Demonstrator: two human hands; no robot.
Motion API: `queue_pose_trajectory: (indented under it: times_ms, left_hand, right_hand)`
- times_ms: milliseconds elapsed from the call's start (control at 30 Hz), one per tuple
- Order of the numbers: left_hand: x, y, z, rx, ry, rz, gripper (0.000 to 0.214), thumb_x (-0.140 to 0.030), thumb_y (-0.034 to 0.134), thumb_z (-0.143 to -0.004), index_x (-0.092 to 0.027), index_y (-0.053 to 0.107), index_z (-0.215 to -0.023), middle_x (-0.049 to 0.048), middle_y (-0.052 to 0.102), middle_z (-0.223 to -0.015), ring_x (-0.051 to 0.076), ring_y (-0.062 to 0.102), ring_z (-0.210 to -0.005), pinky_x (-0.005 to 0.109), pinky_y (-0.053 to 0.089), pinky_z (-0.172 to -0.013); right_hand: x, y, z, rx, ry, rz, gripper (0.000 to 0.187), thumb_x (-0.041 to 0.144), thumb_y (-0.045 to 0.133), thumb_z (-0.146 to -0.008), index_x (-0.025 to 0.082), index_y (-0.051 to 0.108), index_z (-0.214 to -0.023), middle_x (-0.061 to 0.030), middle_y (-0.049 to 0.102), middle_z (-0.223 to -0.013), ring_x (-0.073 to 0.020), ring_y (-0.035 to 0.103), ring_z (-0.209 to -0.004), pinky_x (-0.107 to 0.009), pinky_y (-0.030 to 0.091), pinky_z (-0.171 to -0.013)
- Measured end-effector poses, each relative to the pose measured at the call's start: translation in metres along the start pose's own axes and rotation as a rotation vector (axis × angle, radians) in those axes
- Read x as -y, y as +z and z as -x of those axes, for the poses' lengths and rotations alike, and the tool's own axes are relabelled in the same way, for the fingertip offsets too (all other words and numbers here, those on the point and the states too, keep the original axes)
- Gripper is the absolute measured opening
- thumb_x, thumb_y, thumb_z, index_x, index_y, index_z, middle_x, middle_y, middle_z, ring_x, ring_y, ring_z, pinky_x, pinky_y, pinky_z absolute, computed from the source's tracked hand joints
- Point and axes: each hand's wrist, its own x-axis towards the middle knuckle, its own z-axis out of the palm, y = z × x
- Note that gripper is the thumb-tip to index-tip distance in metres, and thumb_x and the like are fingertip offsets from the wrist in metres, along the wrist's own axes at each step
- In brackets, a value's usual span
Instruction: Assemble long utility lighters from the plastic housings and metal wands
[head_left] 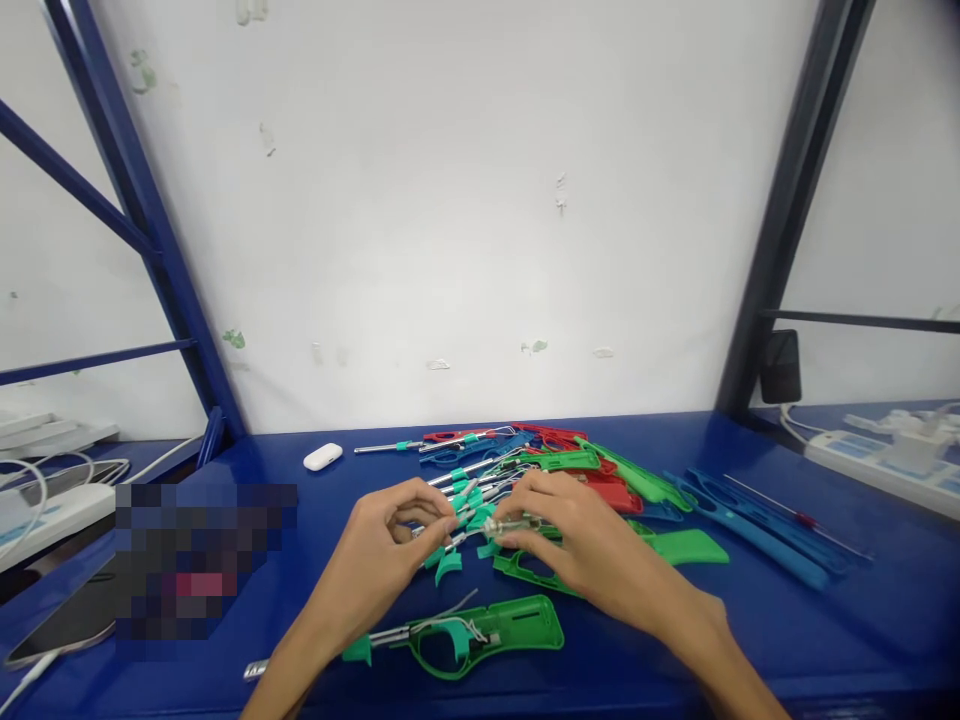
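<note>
Left hand (420, 525) pinched, contents unclear; right hand (559, 525) holds translucent part (513, 525); a slip could drop it among green shells (691, 547); left forearm (304, 640) could jog metal tube (256, 670).

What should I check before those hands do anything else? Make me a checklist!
1. Right hand holding the small pale part: ok, between its fingertips.
2. Left hand holding something: cannot tell, fingers hide it.
3. Nearest green shell has wires inside: ok.
4. White case apart from the pile: ok.
5. Pile sorted by colour: not ok, red shells and green shells are jumbled together.
</note>
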Motion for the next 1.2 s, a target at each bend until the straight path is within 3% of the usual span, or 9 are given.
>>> queue_pose_trajectory:
  times_ms: [233,400,700,1000,1200]
  left_hand:
    - [0.008,0.005,-0.001,0.012,0.072,-0.206,0.02,-0.033,0.059,-0.097,-0.026,0.076,-0.093,0.0008,0.075,-0.086,0.021,0.066,-0.08,0.032,0.048,-0.075]
    - [0.014,0.015,0.0,0.148,0.136,-0.342,0.018,-0.028,0.061,-0.101,-0.028,0.078,-0.094,0.0011,0.076,-0.101,0.025,0.064,-0.102,0.036,0.047,-0.088]
    - [0.014,0.026,-0.013,0.342,0.236,-0.528,0.02,-0.016,0.067,-0.098,-0.031,0.08,-0.098,0.0,0.074,-0.105,0.024,0.065,-0.103,0.033,0.047,-0.084]
    - [0.01,0.039,-0.024,0.401,0.324,-0.699,0.029,-0.009,0.056,-0.099,-0.025,0.077,-0.089,0.005,0.072,-0.096,0.027,0.065,-0.099,0.036,0.046,-0.082]
    - [0.01,0.035,-0.021,0.408,0.315,-0.719,0.03,-0.009,0.053,-0.1,-0.024,0.075,-0.088,0.0051,0.071,-0.095,0.027,0.066,-0.097,0.035,0.045,-0.08]
  right_hand:
    - [-0.004,-0.002,0.001,-0.005,0.04,0.016,0.015,0.039,0.065,-0.105,0.027,0.072,-0.111,-0.0019,0.075,-0.114,-0.0242,0.067,-0.111,-0.038,0.051,-0.095]
    - [-0.005,-0.005,0.0,-0.003,0.064,0.028,0.013,0.035,0.066,-0.105,0.026,0.073,-0.11,-0.0024,0.076,-0.111,-0.0249,0.069,-0.107,-0.04,0.05,-0.094]
    - [-0.002,-0.006,0.0,0.004,0.037,0.03,0.008,0.031,0.067,-0.104,0.025,0.073,-0.107,-0.0016,0.077,-0.105,-0.024,0.069,-0.101,-0.04,0.048,-0.093]
    - [-0.003,-0.005,-0.003,0.002,0.016,0.029,0.01,0.029,0.065,-0.106,0.025,0.073,-0.1,0.0003,0.077,-0.1,-0.0216,0.07,-0.098,-0.037,0.047,-0.093]
    - [-0.004,-0.005,-0.003,0.001,0.016,0.04,0.009,0.029,0.066,-0.105,0.025,0.073,-0.105,-0.0011,0.077,-0.103,-0.0231,0.069,-0.1,-0.038,0.047,-0.092]
